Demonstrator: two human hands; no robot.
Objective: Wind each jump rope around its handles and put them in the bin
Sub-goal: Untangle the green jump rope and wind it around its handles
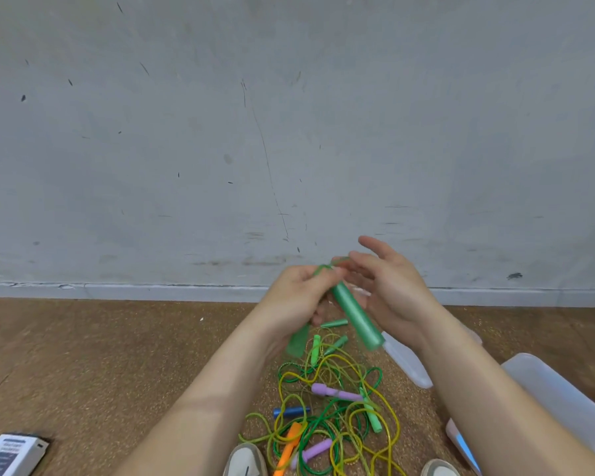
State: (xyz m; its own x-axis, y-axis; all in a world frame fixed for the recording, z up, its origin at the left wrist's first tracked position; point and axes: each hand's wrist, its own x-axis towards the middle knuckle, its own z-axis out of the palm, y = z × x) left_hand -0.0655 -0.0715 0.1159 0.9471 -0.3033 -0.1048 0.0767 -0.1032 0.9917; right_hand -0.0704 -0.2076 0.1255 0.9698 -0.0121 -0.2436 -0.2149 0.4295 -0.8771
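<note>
Above the rope pile point(334, 407), in front of the scuffed grey wall point(220, 132): green jump rope point(354, 314) is in the air between both hands. Left hand point(299, 297) has fingers curled, pinching the top end of one green handle together with a loop of the green cord point(323, 268). That handle slants down and right, lower end free. Second green handle point(298, 341) pokes out below the left palm, motion-blurred, can't tell how it's gripped. Right hand point(392, 290) is slack, fingers straight and spread, palm facing the slanted handle and just beside it; contact unclear. Pile sits on the cork floor point(100, 355): tangled green and yellow cords, two purple handles point(337, 391), a blue handle point(289, 412), an orange handle point(289, 444), pale green handles point(371, 415). Translucent plastic bin point(547, 389) is on the floor right of the pile, partly behind the right forearm. Two pale shoes point(246, 462) at bottom edge, white box point(11, 455) bottom left.
</note>
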